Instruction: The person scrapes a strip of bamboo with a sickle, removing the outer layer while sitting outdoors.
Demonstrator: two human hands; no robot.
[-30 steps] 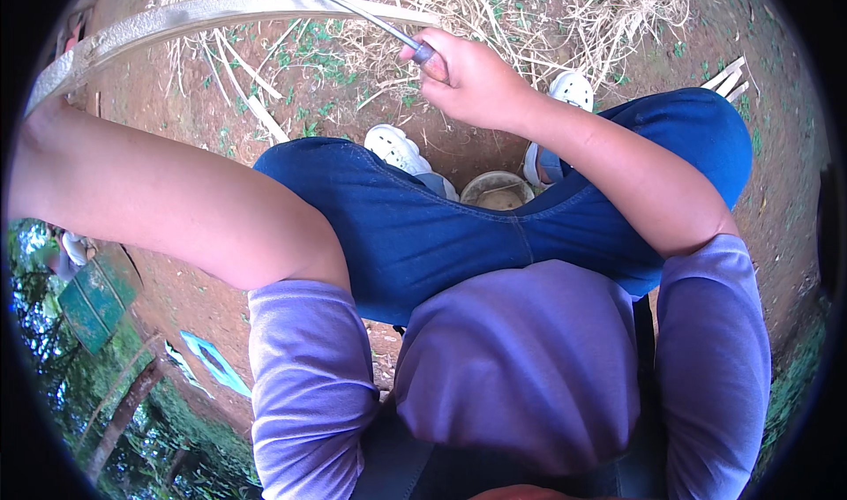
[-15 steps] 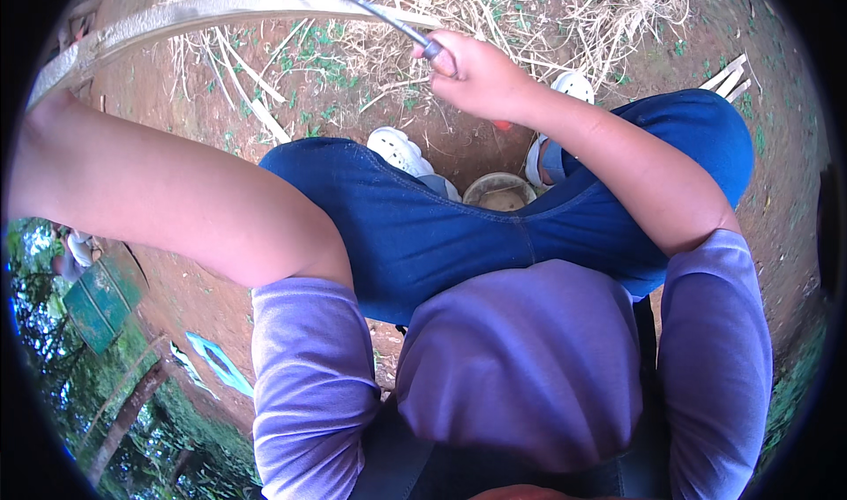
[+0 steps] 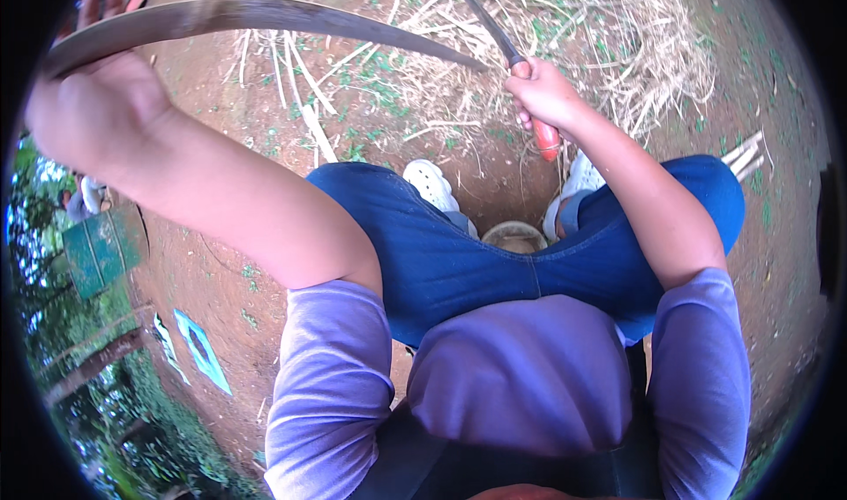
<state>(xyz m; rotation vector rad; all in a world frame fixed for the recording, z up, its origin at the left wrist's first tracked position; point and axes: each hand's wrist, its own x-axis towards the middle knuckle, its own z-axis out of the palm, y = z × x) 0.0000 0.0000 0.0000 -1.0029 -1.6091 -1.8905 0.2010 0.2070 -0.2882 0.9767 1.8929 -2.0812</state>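
Observation:
A long, flat strip of wood or bamboo (image 3: 256, 11), grey-brown on the side facing up, curves across the far left of the view. It lies across my left hand (image 3: 101, 94), between the palm and the raised fingers, which are partly behind it. My right hand (image 3: 543, 94) is wrapped round the orange-red handle of a knife (image 3: 548, 140). The knife's long dark blade (image 3: 488, 22) points away and slightly left. The strip's tapered end is just left of my right hand, apart from the blade's edge.
Pale shavings (image 3: 618, 59) are heaped on the reddish soil ahead. White clogs (image 3: 430, 185) are on my feet, with a round container (image 3: 514, 237) between them. Several split sticks (image 3: 745, 156) lie beside my right knee. A green panel (image 3: 101, 251) is at the left.
The strip has turned from its pale face to its grey-brown one. My left hand has come further into view. My right hand and the knife have shifted right, showing the handle.

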